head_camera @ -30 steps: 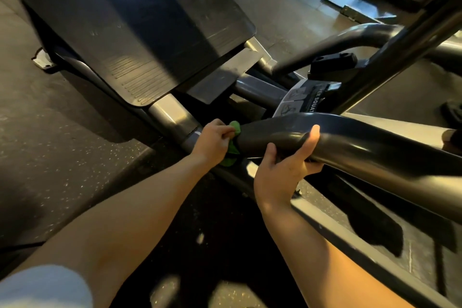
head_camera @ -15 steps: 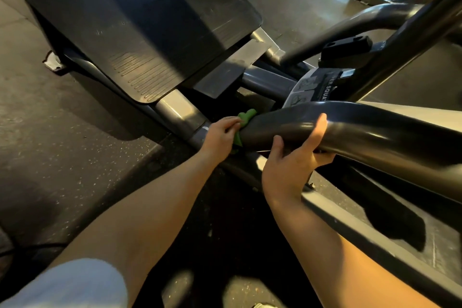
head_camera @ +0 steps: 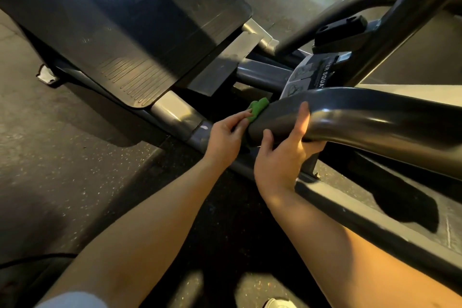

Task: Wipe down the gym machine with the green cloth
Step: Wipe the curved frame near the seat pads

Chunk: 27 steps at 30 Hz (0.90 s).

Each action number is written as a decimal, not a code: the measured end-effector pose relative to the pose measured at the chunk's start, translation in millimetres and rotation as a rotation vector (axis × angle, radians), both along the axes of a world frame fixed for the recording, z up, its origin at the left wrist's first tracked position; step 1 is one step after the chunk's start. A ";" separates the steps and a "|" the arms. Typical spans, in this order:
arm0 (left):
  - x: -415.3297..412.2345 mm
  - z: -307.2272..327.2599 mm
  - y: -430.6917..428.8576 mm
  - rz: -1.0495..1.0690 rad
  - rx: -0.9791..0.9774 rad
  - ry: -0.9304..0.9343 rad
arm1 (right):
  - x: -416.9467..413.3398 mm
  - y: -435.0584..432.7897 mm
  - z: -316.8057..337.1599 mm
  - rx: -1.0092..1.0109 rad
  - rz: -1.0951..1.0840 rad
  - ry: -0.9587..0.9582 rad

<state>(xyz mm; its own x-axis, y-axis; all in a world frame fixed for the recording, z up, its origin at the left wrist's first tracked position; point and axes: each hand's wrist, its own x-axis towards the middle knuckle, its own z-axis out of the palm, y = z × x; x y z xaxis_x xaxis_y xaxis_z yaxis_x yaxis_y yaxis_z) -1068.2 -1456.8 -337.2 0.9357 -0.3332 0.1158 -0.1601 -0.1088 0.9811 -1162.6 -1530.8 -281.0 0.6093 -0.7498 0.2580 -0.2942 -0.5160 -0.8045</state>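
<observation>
At frame centre, the green cloth (head_camera: 257, 108) is pinched by the left hand (head_camera: 226, 139) against the dark curved tube (head_camera: 350, 122) of the squat machine; the tube is clasped by the right hand (head_camera: 282, 157).

A placard (head_camera: 310, 75) on the machine (head_camera: 375, 117) bears white letters on a dark band, of which only "ER SQUA" can be read. Its small diagrams carry no legible text.

The cloth (head_camera: 257, 109) lies at the left end of the tube (head_camera: 350, 120); the footplate (head_camera: 125, 20), seemingly, behind-left.
</observation>
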 end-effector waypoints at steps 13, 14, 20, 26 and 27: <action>6.5 -5.6 14.1 0.081 0.193 -0.079 | -0.3 1.1 -1.3 -0.035 0.009 -0.057; 1.6 4.0 6.0 0.035 0.113 -0.107 | 0.3 0.8 -2.4 -0.035 0.006 -0.061; 16.3 -23.3 6.0 0.056 0.054 -0.027 | 0.3 0.3 -6.5 -0.055 0.005 -0.081; 55.2 -82.8 45.6 0.217 0.385 0.203 | -0.1 -0.6 -7.6 -0.021 0.017 -0.084; 57.0 -84.1 45.6 0.230 0.408 0.202 | 0.4 -1.1 -8.0 -0.033 0.019 -0.080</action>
<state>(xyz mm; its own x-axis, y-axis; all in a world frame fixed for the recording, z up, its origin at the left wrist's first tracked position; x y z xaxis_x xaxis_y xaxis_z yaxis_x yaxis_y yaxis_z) -1011.2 -1411.2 -421.3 0.9805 -0.0964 -0.1713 0.1012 -0.4993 0.8605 -1162.2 -1531.9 -289.1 0.5995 -0.7288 0.3309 -0.2194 -0.5472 -0.8077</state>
